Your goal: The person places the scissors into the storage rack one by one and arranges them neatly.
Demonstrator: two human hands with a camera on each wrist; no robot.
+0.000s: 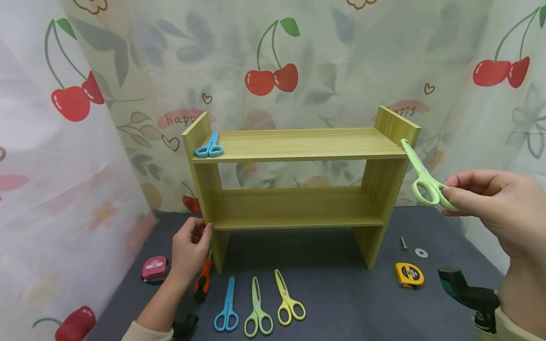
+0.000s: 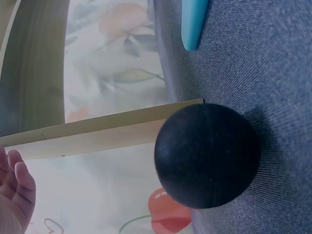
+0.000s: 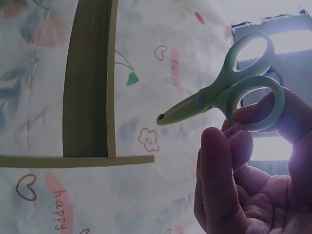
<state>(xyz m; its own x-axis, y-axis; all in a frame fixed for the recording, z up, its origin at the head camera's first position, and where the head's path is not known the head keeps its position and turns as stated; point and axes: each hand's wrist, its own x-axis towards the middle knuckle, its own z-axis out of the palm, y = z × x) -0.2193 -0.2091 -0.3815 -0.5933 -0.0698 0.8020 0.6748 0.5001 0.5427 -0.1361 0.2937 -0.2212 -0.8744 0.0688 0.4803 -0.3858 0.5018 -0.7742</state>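
Note:
My right hand (image 1: pixel 496 201) pinches one finger loop of light green scissors (image 1: pixel 423 177) between thumb and fingers. The scissors' closed blades point up and left, near the right side panel of a two-tier wooden shelf (image 1: pixel 294 147). In the right wrist view, the scissors (image 3: pixel 209 97) stand apart from the shelf (image 3: pixel 111 97). At the shelf's left side, my left hand (image 1: pixel 191 246) touches the side panel around the lower board's height, fingers loosely bent. In the left wrist view only its fingertips (image 2: pixel 22 180) show. Blue scissors (image 1: pixel 210 146) lie at the top board's left end.
On the dark table lie blue scissors (image 1: pixel 227 308), green scissors (image 1: pixel 257 310) and yellow scissors (image 1: pixel 288 300). An orange-and-black screwdriver (image 1: pixel 204 279) and a pink tape measure (image 1: pixel 155 268) are at left; a yellow tape measure (image 1: pixel 409 275), screw (image 1: pixel 403 244) and washer (image 1: pixel 421 253) at right.

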